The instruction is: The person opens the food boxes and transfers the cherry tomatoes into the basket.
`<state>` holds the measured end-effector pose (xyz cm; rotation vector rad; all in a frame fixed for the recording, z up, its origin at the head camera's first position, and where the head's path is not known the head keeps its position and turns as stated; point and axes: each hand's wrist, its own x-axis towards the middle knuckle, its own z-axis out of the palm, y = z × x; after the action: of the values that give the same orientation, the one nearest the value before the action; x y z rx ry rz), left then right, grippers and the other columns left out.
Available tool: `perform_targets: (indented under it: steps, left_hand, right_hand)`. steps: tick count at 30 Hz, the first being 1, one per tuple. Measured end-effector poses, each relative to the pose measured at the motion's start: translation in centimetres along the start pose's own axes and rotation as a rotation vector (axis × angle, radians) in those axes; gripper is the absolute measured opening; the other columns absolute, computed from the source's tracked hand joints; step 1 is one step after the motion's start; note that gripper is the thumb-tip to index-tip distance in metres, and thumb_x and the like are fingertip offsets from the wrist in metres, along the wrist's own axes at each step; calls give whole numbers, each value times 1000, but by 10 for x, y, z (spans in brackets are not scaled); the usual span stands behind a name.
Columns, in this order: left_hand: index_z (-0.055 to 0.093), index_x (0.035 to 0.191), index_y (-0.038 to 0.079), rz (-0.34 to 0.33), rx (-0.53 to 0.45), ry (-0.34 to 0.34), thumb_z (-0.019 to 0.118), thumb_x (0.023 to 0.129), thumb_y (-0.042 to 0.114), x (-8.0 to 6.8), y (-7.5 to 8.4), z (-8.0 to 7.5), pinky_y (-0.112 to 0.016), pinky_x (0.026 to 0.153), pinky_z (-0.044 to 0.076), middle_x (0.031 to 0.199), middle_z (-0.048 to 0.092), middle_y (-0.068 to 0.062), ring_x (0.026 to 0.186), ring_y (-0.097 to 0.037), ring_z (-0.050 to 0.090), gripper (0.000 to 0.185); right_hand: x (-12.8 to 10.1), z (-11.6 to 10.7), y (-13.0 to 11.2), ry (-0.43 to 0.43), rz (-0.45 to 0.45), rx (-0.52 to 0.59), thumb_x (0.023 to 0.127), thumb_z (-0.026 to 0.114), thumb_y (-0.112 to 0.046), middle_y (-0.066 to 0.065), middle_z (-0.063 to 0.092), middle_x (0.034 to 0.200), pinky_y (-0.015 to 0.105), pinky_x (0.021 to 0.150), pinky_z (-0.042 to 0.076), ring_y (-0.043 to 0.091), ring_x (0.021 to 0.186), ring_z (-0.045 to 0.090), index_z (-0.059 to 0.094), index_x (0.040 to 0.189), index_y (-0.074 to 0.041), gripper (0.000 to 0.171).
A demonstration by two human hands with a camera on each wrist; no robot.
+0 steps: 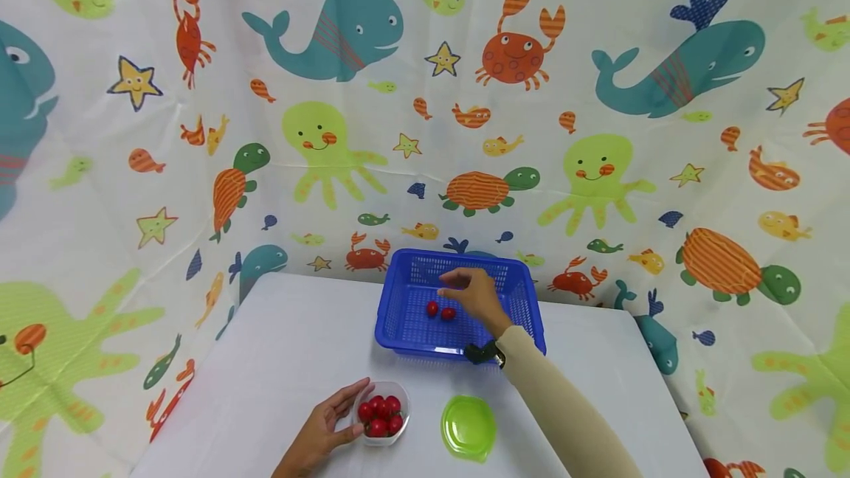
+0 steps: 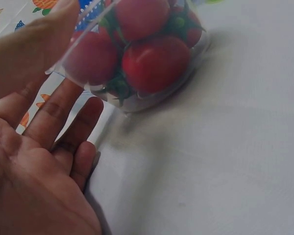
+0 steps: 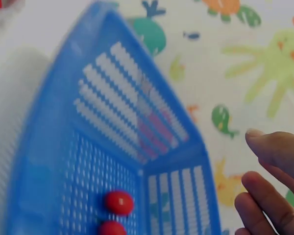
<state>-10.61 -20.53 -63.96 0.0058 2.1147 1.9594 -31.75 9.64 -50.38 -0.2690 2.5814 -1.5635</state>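
Observation:
My left hand (image 1: pixel 324 426) holds a small clear plastic container (image 1: pixel 380 442) by its left side, thumb at the near side and fingers at the far side. Several red cherry tomatoes (image 1: pixel 378 407) with green stems fill it, seen close up through its wall in the left wrist view. My right hand (image 1: pixel 474 297) is over the blue plastic basket (image 1: pixel 418 350), with thumb and fingers apart and nothing between them. On the basket's perforated floor lie two cherry tomatoes (image 3: pixel 118 202), close together.
A green lid (image 1: pixel 468 426) lies on the white table (image 1: pixel 299 338), right of the container. Behind the table hangs a curtain (image 1: pixel 425 131) printed with sea animals. A dark band (image 1: pixel 483 352) is around my right wrist.

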Motion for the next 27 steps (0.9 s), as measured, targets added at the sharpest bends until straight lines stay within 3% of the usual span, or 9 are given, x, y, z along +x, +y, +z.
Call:
perform_targets:
  steps: [5,12,17,22,25,27]
  left_hand:
    - [48,159,12,7,-1,-1,76,98,14,0,0,1,-5,107,36,167,47,-11,132,20,49,67]
    - [49,159,14,-9,13,4,76,99,18,-2,1,1,-5,107,36,166,48,-10,130,22,49,66]
    - [50,158,15,-17,23,18,76,99,19,-2,1,0,-5,106,37,166,49,-9,131,20,51,65]
    - [50,158,16,-27,29,26,76,99,20,-2,2,2,-5,106,38,165,50,-9,144,0,53,65]
    - [50,158,16,-22,38,24,76,99,20,-2,2,3,-5,106,39,165,50,-9,150,-14,51,64]
    - [50,158,16,-13,43,24,76,99,20,-2,2,2,-6,107,39,165,50,-8,150,-13,51,64]
  right_hand:
    - [-27,7,-13,1,-33,18,91,86,-26,0,78,124,52,111,53,29,125,70,81,114,-27,23]
    - [-64,19,-28,-15,-93,28,90,87,-33,-4,79,119,48,103,58,22,117,70,81,115,-31,26]
    - [-87,27,-37,-28,-137,75,91,86,-34,-3,78,121,51,109,54,24,119,68,80,120,-26,31]
    - [-107,36,-37,-37,-164,115,90,87,-34,-7,78,120,57,112,50,22,121,68,80,120,-29,31]
    - [-117,43,-35,-41,-192,115,89,88,-32,-8,79,117,52,108,52,20,116,70,80,118,-32,30]
    - [-124,48,-32,-52,-205,123,89,88,-29,-7,79,116,48,106,54,19,113,71,80,118,-31,31]
